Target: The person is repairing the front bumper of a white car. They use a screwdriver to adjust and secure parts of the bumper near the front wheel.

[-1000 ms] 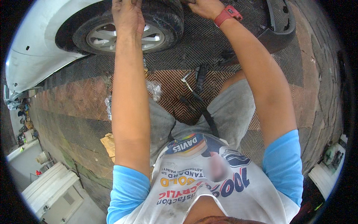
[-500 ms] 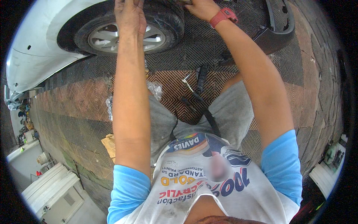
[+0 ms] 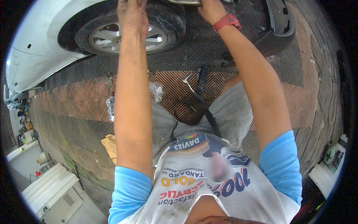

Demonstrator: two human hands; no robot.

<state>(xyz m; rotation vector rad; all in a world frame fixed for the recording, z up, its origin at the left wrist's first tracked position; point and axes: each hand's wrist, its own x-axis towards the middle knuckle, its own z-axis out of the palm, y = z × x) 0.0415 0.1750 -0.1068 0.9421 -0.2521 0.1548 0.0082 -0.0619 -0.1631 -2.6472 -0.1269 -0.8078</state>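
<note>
Both hands point(image 3: 133, 18) point(image 3: 213, 12) are cropped above near the wheel point(image 3: 105, 42), their hold unclear.

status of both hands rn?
Left hand: in front of the tyre in view, fingertips cut off; open or closed can't be told.
Right hand: at the end of a silvery piece; hold can't be confirmed.

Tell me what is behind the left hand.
Behind the left hand is the wheel: its dark tire and silver rim show on both sides. The part directly behind the hand is covered and cannot be seen.
</note>
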